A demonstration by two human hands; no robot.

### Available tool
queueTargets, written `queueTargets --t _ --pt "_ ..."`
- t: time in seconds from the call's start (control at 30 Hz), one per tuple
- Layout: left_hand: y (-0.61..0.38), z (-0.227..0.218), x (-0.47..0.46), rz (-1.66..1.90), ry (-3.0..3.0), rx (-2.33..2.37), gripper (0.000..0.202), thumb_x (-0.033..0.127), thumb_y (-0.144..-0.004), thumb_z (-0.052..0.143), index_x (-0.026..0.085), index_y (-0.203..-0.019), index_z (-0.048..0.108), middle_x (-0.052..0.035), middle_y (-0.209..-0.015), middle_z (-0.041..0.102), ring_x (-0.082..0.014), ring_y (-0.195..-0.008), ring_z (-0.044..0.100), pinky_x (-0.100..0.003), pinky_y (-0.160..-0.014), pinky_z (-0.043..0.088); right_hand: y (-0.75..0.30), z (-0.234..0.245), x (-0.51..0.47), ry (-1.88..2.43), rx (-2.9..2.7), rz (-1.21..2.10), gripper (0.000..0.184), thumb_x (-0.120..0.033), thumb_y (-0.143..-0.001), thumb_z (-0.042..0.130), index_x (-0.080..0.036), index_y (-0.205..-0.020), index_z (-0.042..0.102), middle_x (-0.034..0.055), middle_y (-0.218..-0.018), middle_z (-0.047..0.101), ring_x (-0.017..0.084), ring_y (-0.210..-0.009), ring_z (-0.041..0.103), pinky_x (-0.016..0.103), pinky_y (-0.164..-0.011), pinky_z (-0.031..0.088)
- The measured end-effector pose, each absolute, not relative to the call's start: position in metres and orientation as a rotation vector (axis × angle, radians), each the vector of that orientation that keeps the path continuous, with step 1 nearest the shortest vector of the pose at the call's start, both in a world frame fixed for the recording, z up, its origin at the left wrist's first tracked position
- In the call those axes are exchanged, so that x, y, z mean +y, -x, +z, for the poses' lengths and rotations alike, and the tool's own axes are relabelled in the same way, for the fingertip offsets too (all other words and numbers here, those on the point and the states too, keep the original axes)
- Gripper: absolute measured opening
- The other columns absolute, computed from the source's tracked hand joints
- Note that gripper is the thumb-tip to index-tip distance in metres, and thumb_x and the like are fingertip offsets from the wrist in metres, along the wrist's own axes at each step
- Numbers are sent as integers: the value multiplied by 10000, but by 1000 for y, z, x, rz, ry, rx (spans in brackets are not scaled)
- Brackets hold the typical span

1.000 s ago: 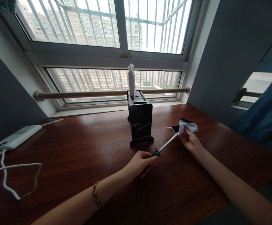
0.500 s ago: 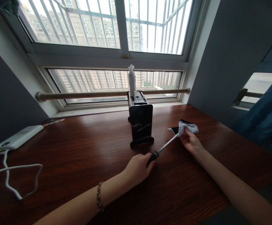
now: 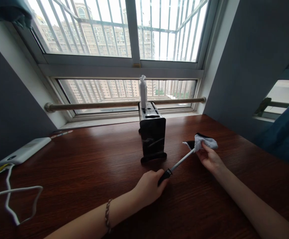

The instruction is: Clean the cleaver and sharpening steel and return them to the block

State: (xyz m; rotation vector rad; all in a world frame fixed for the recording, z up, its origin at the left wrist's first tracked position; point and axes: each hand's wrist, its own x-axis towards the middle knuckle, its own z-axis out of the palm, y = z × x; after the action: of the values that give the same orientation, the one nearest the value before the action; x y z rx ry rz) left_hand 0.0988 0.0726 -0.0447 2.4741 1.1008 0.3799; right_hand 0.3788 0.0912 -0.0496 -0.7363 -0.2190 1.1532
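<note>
My left hand point(image 3: 150, 187) is closed around the black handle of a honing steel point(image 3: 182, 160), whose thin grey rod slants up to the right. My right hand point(image 3: 210, 158) pinches a white and black cloth point(image 3: 205, 142) around the rod's far end, so the tip is hidden. Just beyond my left hand, a black knife block point(image 3: 153, 136) with slots in its top stands upright on the table. A white wrapped object point(image 3: 143, 92) sticks up from its back slot.
The brown wooden table point(image 3: 97, 159) reaches to the window sill. On the left lie a white power bank point(image 3: 26, 151) and a looped white cable point(image 3: 8, 192). A horizontal rail point(image 3: 97, 105) crosses the window behind the knife block. A blue curtain point(image 3: 281, 129) hangs at right.
The whole view has shifted slightly, so everything sits a little lower and further right. Both hands keep their hold on the honing steel and cloth.
</note>
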Motion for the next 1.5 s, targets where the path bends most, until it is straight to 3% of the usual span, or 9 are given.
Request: queueTargets --t 0.67,0.97,1.5 --pt "-99 -37 73 364 -2396 1091 268 402 -853 417 190 -819 577 -54 -725 595 -178 -659 560 -248 -579 379 -380 -52 93 733 -187 1130 101 -72 -775 583 -163 -802 616 2 -745 685 112 -625 659 215 -609 577" --pt "-98 -37 73 380 -2385 1077 255 404 -850 424 193 -799 559 -53 -707 594 -178 -644 554 -249 -562 369 -376 -46 91 723 -162 1125 162 -59 -823 498 -166 -830 618 2 -761 687 104 -648 658 217 -620 582" --pt "-98 -42 75 372 -2421 1059 257 401 -870 396 203 -831 556 -51 -742 620 -186 -667 577 -265 -594 370 -381 -48 92 717 -181 1121 100 -78 -775 586 -162 -816 621 5 -754 691 112 -632 658 215 -597 580"
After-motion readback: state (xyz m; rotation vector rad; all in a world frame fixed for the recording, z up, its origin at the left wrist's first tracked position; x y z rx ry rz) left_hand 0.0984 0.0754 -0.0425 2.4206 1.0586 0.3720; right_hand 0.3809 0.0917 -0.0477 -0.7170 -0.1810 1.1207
